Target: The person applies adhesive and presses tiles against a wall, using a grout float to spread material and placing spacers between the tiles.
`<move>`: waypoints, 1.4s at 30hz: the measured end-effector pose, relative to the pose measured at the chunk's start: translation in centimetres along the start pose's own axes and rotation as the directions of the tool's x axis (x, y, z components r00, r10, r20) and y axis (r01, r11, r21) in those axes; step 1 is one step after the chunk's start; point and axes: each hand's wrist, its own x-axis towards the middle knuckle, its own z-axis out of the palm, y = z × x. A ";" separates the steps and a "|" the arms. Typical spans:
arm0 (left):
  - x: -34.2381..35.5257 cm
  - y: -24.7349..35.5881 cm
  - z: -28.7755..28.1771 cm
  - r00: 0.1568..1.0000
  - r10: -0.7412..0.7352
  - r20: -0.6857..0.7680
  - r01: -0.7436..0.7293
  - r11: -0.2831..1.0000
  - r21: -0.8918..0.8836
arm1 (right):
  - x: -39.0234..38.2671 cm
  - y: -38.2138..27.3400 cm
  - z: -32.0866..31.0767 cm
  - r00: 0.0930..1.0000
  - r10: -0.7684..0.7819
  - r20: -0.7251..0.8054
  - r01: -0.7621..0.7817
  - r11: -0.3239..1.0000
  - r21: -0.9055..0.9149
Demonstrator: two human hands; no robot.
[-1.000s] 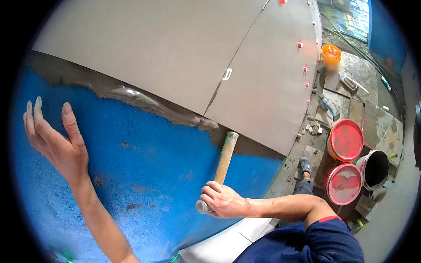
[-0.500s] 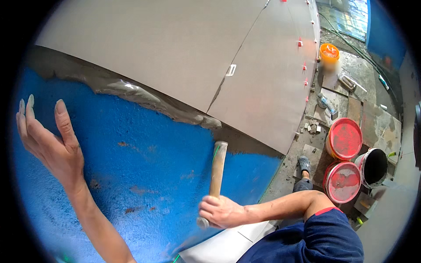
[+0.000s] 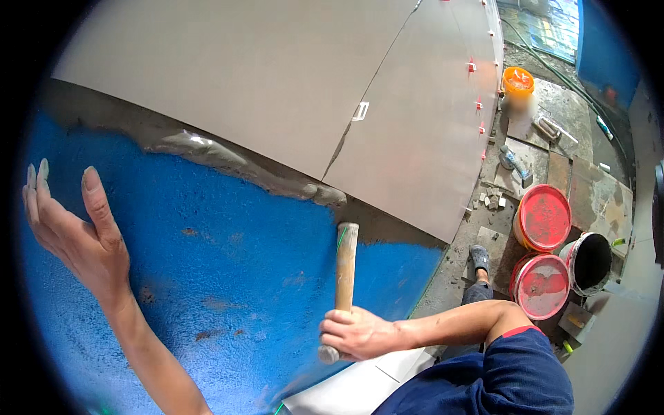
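Tool point(image 3: 345, 270) with a pale wooden shaft: clamped in the right hand point(image 3: 361, 333). Shaft rises from the fist; rounded grey end shows just below it; whether that is a head cannot be told. Left hand point(image 3: 77, 238), well apart from the right: open, fingers and thumb parted; contact with the blue surface point(image 3: 228, 277) behind it cannot be told.

Above the tool's upper end, and up and right of the left hand: smeared grey mortar band point(image 3: 214, 155), ragged along its lower edge. Beyond it, grey tiles point(image 3: 242, 69); white clip point(image 3: 360, 111) at their joint, above the right hand. Well to the right of the right hand: two red-lidded buckets point(image 3: 545, 218), with an open bucket point(image 3: 570, 256) beside them.
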 end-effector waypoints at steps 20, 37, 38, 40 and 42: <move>0.2 0.2 0.2 0.999 0.017 -0.029 -0.015 0.999 0.047 | 1.0 -1.0 1.3 0.999 0.023 -0.042 -0.024 1.000 -0.017; 1.0 2.5 -1.3 0.996 0.085 0.010 -0.085 0.995 -0.054 | -16.1 -2.6 -2.7 0.929 0.357 0.099 -0.365 0.927 0.080; 1.2 2.3 -1.9 0.994 0.104 0.026 -0.102 0.994 -0.045 | -18.8 -3.2 -2.7 0.887 0.440 0.141 -0.452 0.890 0.068; 1.2 2.8 -2.7 0.993 0.115 0.018 -0.114 0.993 -0.036 | -23.5 -4.5 -4.4 0.740 0.629 0.237 -0.642 0.766 -0.031; 0.9 4.3 -3.4 0.998 0.063 -0.017 -0.064 0.990 -0.122 | -28.3 -5.2 -6.2 0.595 0.752 0.283 -0.762 0.640 -0.101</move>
